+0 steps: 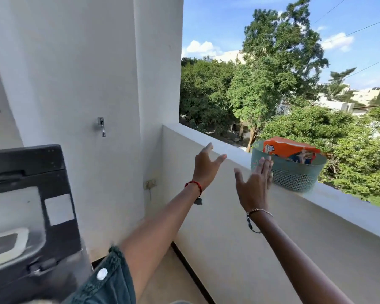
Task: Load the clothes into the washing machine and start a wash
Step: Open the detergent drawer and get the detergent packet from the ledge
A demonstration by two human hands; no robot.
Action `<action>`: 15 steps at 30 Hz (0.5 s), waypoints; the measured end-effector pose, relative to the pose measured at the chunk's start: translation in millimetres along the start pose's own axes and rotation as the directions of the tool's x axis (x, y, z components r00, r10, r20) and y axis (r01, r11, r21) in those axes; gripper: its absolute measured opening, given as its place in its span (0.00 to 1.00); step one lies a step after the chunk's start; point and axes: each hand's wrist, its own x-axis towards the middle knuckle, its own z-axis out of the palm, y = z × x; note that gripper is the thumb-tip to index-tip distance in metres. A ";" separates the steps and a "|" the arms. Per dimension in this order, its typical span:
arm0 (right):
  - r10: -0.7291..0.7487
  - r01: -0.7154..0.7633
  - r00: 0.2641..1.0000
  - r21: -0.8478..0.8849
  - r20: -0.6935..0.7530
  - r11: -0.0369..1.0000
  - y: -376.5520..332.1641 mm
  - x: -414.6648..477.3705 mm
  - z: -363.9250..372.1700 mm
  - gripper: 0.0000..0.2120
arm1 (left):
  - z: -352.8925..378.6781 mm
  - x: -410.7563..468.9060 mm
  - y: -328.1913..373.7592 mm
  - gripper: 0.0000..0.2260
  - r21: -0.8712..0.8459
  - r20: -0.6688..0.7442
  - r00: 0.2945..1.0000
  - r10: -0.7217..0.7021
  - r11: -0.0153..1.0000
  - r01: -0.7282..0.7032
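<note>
We are seeing the washing machine (57, 277) at eight o'clock in the view, its dark lid (26, 163) standing raised and blurred. Toward two o'clock from it, a teal basket (294, 176) is resting on the balcony ledge (349, 207), carrying an orange packet (292, 148). Our left hand (206, 165) is hovering spread, fingers straight, at nine o'clock of the basket and apart from it. Our right hand (253, 185) is likewise spread, its fingertips (267, 161) perhaps touching the basket's near wall. A metal tap (101, 126) is jutting from the white wall (75, 73) above the machine.
</note>
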 end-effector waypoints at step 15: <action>-0.444 0.228 0.787 0.467 0.428 0.854 -161.3 -336.7 162.1 0.37 | -319.3 -312.5 -142.9 0.35 -0.023 -0.354 0.911 -0.212 0.976 0.218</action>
